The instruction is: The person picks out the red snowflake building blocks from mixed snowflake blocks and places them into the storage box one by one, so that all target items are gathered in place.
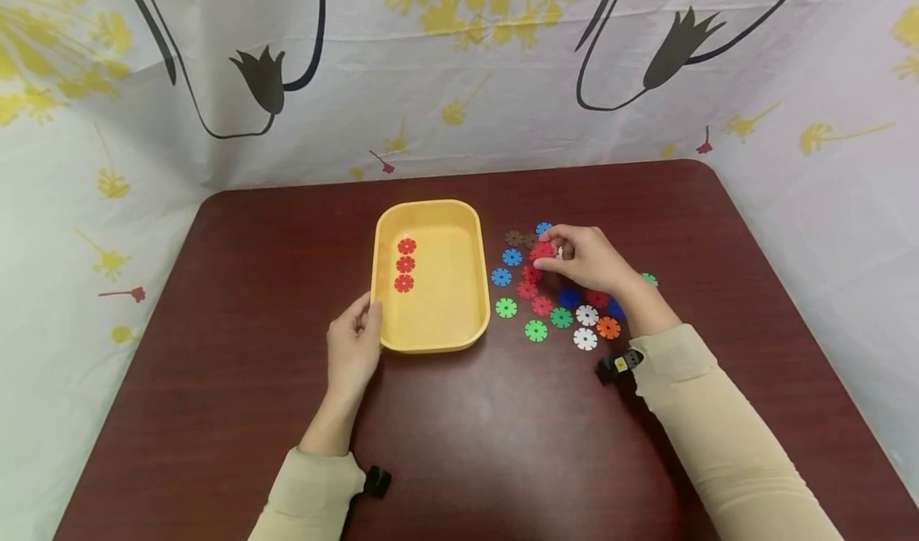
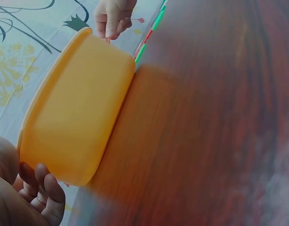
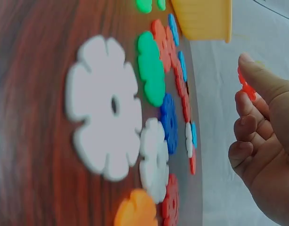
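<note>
A yellow tray (image 1: 434, 317) stands on the table with three red notched plastic discs (image 1: 405, 264) in a column along its left side. My left hand (image 1: 352, 349) holds the tray's near left edge, thumb at the rim and fingers (image 2: 54, 195) bent against the outer wall. Right of the tray, my right hand (image 1: 592, 258) pinches a red notched disc (image 3: 247, 87) between thumb and index finger, raised above the scattered pieces. The other fingers of that hand are curled. Part of the scatter is hidden beneath it.
Loose discs lie right of the tray: blue (image 1: 501, 277), light green (image 1: 535, 331), white (image 1: 585, 339), orange (image 1: 609, 328), brown (image 1: 514, 238) and more red (image 1: 542, 306). The dark wooden table (image 1: 237, 349) meets a patterned cloth (image 1: 459, 142) at the back.
</note>
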Available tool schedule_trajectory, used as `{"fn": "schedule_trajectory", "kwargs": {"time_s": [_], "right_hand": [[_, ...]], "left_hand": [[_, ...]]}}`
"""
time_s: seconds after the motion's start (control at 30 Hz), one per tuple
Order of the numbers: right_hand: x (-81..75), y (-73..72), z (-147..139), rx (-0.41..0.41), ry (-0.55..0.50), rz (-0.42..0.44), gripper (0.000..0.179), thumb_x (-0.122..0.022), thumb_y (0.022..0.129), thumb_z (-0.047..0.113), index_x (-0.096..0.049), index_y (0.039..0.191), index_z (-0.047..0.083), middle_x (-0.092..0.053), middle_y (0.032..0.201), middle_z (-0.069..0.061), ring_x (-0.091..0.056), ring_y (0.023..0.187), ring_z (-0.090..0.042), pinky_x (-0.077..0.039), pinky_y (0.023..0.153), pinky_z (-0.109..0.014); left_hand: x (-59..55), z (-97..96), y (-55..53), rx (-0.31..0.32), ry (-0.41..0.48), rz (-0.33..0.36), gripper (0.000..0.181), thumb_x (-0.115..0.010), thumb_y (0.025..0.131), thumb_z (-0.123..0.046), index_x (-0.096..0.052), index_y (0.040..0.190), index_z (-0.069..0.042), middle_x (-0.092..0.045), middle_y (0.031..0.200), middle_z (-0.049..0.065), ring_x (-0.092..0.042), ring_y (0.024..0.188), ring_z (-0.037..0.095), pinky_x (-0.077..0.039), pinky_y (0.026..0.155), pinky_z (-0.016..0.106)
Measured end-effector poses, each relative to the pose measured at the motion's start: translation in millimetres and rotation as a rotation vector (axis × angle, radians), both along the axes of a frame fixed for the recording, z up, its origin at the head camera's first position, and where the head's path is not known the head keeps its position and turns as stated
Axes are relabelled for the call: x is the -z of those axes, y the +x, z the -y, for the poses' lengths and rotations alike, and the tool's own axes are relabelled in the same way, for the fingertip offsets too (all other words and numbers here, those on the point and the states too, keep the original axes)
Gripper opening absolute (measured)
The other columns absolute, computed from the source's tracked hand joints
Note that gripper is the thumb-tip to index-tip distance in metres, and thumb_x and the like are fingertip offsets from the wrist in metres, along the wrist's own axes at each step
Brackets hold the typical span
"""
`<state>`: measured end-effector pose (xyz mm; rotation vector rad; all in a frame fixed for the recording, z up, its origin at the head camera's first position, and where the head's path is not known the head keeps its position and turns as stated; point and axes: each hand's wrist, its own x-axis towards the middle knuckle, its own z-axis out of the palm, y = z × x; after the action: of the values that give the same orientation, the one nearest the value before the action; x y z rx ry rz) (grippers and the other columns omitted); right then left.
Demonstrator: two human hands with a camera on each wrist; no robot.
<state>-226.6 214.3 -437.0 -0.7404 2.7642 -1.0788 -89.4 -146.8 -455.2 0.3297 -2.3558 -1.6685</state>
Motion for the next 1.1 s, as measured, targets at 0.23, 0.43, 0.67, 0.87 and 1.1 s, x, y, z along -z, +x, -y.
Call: {"fn": "schedule_trajectory", "kwargs": {"time_s": [0.23,0.43,0.67,0.87,1.1], "right_hand": [[-3.5,1.9,12,0.007,-0.047,-0.025,0.037,-0.078,0.091,0.027,-0.067,0.120,0.006,-0.063,0.090,-0.005,-0.054,0.070,-0.020,-0.047,0.063,-0.031],[-6.8,2.0,24,0.004,-0.091,-0.048,0.035,-0.080,0.090,0.026,-0.068,0.116,0.007,-0.061,0.086,-0.004,-0.054,0.070,-0.019,-0.046,0.062,-0.028],[-8.5,1.4,40,-0.033,-0.133,-0.065,0.033,-0.081,0.089,0.024,-0.068,0.115,0.007,-0.060,0.085,-0.003,-0.053,0.068,-0.019,-0.045,0.061,-0.029],[-9.3,1.5,53,-0.053,-0.152,-0.066,0.034,-0.082,0.087,0.022,-0.069,0.114,0.006,-0.061,0.084,-0.003,-0.054,0.068,-0.019,-0.046,0.061,-0.030],[-12.3,3.8,64,-0.073,-0.165,-0.053,0.034,-0.082,0.088,0.024,-0.068,0.114,0.006,-0.061,0.085,-0.002,-0.052,0.066,-0.019,-0.044,0.061,-0.031]], "left_hand": [[0.9,-0.8,0.0,-0.006,-0.003,0.004,0.035,-0.059,0.104,-0.023,-0.067,0.130,-0.001,-0.053,0.063,0.005,-0.044,0.050,0.010,-0.036,0.045,0.020],[1.5,-0.6,-0.3,-0.004,-0.004,0.014,0.035,-0.059,0.104,-0.023,-0.066,0.131,-0.002,-0.053,0.063,0.005,-0.044,0.050,0.009,-0.037,0.045,0.021],[2.5,0.4,1.3,-0.005,0.007,0.012,0.035,-0.058,0.104,-0.022,-0.066,0.132,-0.002,-0.053,0.064,0.005,-0.045,0.050,0.009,-0.038,0.046,0.021],[1.3,0.0,2.1,-0.007,0.008,0.013,0.034,-0.059,0.104,-0.022,-0.066,0.131,-0.002,-0.052,0.063,0.005,-0.044,0.050,0.010,-0.037,0.046,0.021],[1.6,-0.2,1.3,-0.008,0.003,0.016,0.035,-0.059,0.104,-0.022,-0.066,0.132,-0.002,-0.052,0.063,0.004,-0.044,0.050,0.009,-0.036,0.045,0.020]]}}
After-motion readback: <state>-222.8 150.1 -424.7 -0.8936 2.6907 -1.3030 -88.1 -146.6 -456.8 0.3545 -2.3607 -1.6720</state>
